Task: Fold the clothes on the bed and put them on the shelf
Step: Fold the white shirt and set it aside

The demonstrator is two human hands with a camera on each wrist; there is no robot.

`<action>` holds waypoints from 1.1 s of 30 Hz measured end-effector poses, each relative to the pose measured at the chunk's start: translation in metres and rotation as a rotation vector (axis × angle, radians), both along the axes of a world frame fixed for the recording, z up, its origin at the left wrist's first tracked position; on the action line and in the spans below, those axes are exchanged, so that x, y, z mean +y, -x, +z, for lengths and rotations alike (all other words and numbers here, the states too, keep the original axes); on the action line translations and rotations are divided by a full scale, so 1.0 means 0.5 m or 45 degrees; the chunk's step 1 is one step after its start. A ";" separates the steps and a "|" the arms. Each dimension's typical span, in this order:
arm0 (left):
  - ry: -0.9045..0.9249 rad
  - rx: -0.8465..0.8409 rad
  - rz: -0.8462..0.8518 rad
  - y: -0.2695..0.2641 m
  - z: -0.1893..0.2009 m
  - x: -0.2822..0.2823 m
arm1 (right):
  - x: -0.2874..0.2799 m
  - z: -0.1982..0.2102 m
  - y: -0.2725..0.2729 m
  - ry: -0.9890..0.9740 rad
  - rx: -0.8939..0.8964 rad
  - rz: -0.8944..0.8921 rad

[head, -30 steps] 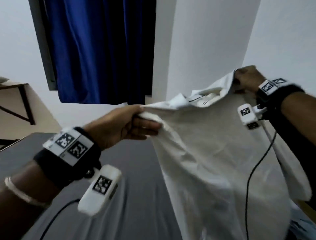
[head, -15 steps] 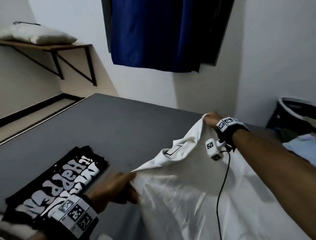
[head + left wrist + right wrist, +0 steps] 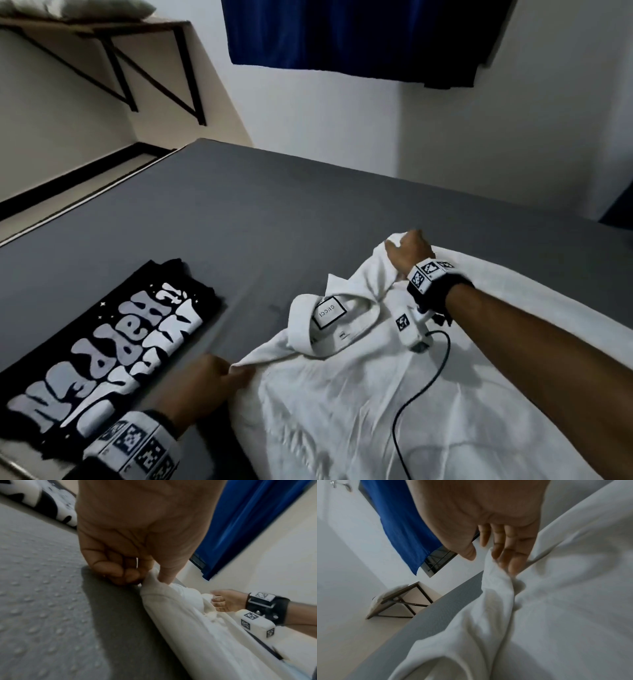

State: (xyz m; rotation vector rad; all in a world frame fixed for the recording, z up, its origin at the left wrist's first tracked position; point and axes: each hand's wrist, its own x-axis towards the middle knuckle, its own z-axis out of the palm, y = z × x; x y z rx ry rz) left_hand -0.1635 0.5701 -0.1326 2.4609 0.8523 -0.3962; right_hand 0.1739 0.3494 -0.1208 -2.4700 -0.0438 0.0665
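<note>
Two hands work one white shirt spread on the grey bed, its collar and label facing up toward twelve o'clock. At about seven o'clock from the collar, the left hand pinches the near shoulder edge: the left wrist view shows the thumb pressed down on a small bunch of fabric with the curled fingers beside it, just above the sheet. Out at one o'clock, the right hand lies on the far shoulder; in the right wrist view its fingers are straight and loosely spread, tips touching a raised ridge of cloth, thumb held apart, nothing gripped. A black cable trails from that wrist across the shirt's chest. Over at nine o'clock on the bed lies a folded black T-shirt with pale bubble lettering, well apart from the white one. High at eleven o'clock, a wall shelf on black brackets carries a pale pillow. A blue curtain hangs at twelve.
</note>
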 end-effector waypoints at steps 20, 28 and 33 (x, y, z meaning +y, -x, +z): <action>0.253 -0.571 0.370 -0.013 -0.070 0.063 | 0.198 0.024 0.036 -0.479 0.426 0.485; 0.280 -0.365 0.359 0.002 -0.060 0.064 | 0.006 -0.021 0.142 -0.398 0.256 0.430; 0.858 -0.298 0.405 0.059 -0.007 0.033 | -0.209 0.007 0.257 -0.337 0.252 0.473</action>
